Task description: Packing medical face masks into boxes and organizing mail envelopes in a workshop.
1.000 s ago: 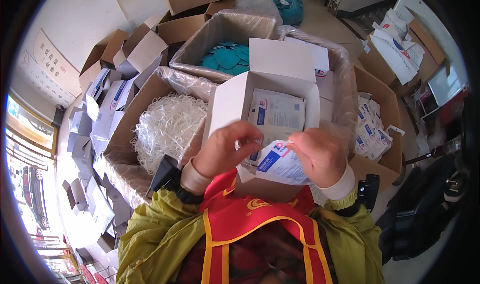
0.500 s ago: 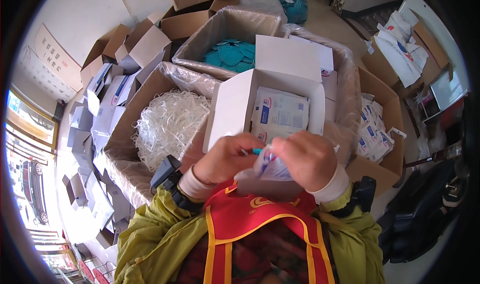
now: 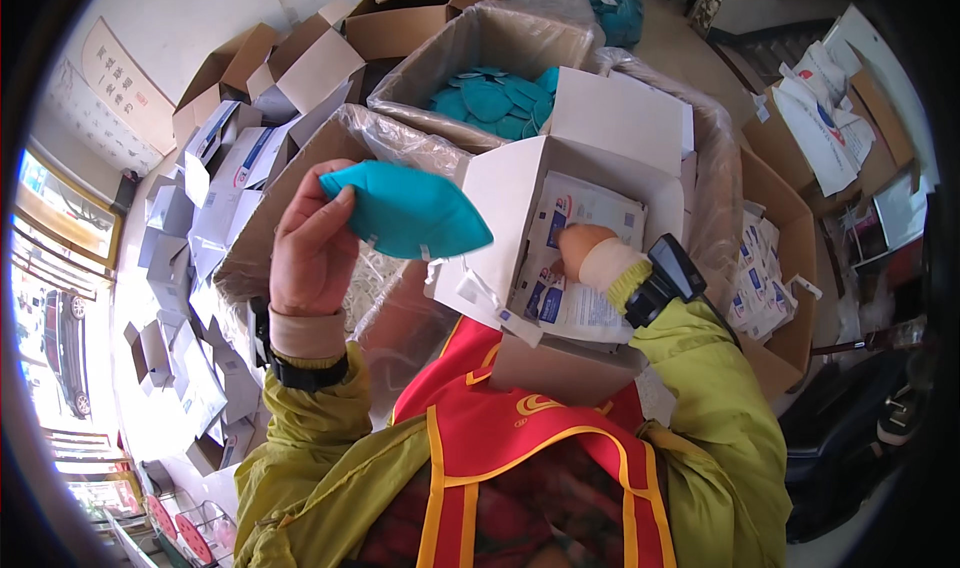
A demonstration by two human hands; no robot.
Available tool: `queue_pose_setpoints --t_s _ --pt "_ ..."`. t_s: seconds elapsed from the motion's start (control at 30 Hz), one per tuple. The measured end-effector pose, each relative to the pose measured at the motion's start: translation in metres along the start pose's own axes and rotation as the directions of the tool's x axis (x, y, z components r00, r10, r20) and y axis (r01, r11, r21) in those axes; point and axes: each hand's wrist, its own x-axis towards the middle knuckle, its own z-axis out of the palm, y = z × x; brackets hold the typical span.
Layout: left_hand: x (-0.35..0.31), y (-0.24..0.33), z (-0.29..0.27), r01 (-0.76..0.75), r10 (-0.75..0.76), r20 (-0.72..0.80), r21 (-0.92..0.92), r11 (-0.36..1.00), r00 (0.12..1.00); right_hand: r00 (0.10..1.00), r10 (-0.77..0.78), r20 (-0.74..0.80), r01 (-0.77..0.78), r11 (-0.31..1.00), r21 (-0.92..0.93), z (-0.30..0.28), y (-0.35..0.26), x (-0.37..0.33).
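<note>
My left hand (image 3: pixel 318 238) pinches one end of a teal folded face mask (image 3: pixel 410 208) between thumb and fingers, raised above the left of the scene. White ear loops (image 3: pixel 478 290) dangle below the mask's right end. My right hand (image 3: pixel 583 248) reaches down into an open white cardboard box (image 3: pixel 490 203). It lies over white-and-blue sealed packets (image 3: pixel 585 313) stacked inside; its fingertips are mostly hidden, so I cannot tell whether it grips one.
Behind stands a plastic-lined carton (image 3: pixel 400 73) with several teal masks (image 3: pixel 495 98). Left is a lined carton (image 3: pixel 255 248) with white strands. A brown carton (image 3: pixel 790 188) at right holds more packets (image 3: pixel 757 278). Empty white boxes (image 3: pixel 225 208) pile up left.
My hands, earlier together at a packet with a bit of teal showing, are now apart. My left hand has carried the mask up and left; my right hand has moved into the box.
</note>
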Motion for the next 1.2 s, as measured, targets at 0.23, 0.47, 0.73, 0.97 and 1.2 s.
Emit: queue_pose_setpoints --t_s 0.23,0.47,0.73,0.97,1.2 --pt "0.002 -0.044 0.009 0.224 -0.225 -0.05 -0.028 0.974 0.973 0.991 0.002 -0.135 0.02 0.987 0.162 0.011 0.004 -0.004" --pt "0.011 -0.073 0.034 0.257 -0.27 -0.036 0.452 0.855 0.962 0.999 0.015 0.038 -0.023 0.979 0.204 0.01 0.014 -0.001" --pt "0.006 -0.097 0.059 -0.295 -0.028 0.361 0.804 0.517 0.932 0.786 -0.205 -0.583 0.421 0.869 0.261 -0.032 -0.013 -0.091" --pt "-0.004 -0.09 0.1 -0.301 -0.082 0.442 0.724 0.62 0.893 0.64 -0.059 -0.766 0.512 0.776 0.369 -0.046 -0.013 -0.131" --pt "-0.015 -0.091 0.103 0.041 -0.221 0.192 0.659 0.751 0.956 0.53 -0.31 -0.789 0.441 0.896 -0.056 -0.047 -0.032 -0.154"
